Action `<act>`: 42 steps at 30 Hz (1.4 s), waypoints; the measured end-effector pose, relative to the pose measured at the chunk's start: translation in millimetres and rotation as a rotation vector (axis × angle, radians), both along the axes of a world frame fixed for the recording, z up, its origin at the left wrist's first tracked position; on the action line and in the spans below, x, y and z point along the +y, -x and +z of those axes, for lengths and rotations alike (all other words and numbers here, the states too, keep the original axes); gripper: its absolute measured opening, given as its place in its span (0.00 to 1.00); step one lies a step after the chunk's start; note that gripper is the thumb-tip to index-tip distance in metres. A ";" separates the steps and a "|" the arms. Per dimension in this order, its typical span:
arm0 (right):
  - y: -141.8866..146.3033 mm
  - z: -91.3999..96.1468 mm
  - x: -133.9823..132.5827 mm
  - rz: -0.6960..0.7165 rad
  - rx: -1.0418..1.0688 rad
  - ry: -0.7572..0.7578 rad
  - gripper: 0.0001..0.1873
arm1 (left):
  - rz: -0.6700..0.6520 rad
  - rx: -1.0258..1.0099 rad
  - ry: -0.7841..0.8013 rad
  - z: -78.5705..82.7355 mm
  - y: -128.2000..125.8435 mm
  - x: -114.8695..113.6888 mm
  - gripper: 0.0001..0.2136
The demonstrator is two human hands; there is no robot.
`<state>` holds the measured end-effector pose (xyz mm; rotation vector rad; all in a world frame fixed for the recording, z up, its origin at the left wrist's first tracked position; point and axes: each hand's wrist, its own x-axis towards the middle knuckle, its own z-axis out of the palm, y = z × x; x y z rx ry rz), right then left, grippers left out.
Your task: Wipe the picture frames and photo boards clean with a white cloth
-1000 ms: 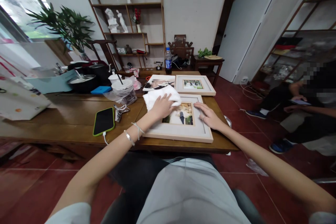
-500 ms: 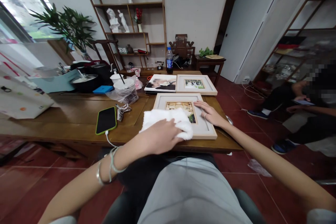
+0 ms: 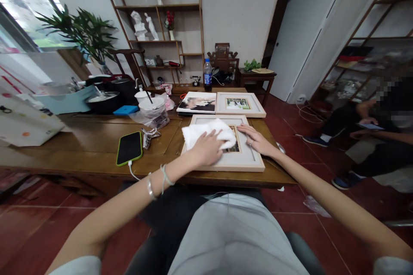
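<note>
The left hand [image 3: 206, 149] curls its fingers over a white terry cloth [image 3: 208, 132] and presses it onto the glass of a pale wooden picture frame [image 3: 238, 161]. The frame lies flat at the near edge of the brown wooden table [image 3: 80, 150]. The right hand [image 3: 258, 141] lies flat, fingers stretched out, on the frame's right border. A hard pull toward the body could slide the frame off that edge. Farther left, a clear plastic bag [image 3: 151, 114] holds a lidded white cup with a straw.
</note>
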<state>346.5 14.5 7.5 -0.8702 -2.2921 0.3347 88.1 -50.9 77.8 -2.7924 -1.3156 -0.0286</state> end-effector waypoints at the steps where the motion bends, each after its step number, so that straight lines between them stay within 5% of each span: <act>1: -0.1 0.3 -0.2 0.005 -0.002 -0.002 0.25 | 0.023 0.009 -0.011 -2.4 1.1 18.7 0.20; 6: 0.1 2.6 -2.6 0.012 -0.014 0.001 0.26 | 0.081 0.015 -0.107 -2.7 3.2 89.0 0.22; 10: 0.8 2.2 -2.6 0.000 -0.001 0.020 0.26 | -0.014 0.077 -0.109 -3.7 -2.2 92.6 0.22; 14: 1.2 -1.0 0.2 -0.018 0.025 0.020 0.25 | -0.105 0.123 -0.068 3.1 -9.9 58.9 0.20; 23: 1.6 1.2 -1.9 -0.014 0.030 0.005 0.26 | -0.349 0.059 0.174 57.3 -11.7 -55.5 0.14; 27: 2.2 2.5 -2.6 -0.017 0.032 0.010 0.26 | -0.367 -0.011 0.189 56.1 -15.7 -78.7 0.14; 30: 2.3 2.1 -2.7 -0.008 0.035 0.008 0.26 | -0.289 -0.035 0.148 40.7 -22.7 -67.4 0.14; 35: 1.4 1.2 -2.2 -0.012 0.034 0.023 0.25 | -0.135 -0.001 0.139 15.7 -29.6 -16.9 0.18; 42: -0.2 0.2 -0.1 -0.004 0.016 0.025 0.25 | 0.097 0.028 0.060 15.4 -40.8 50.6 0.22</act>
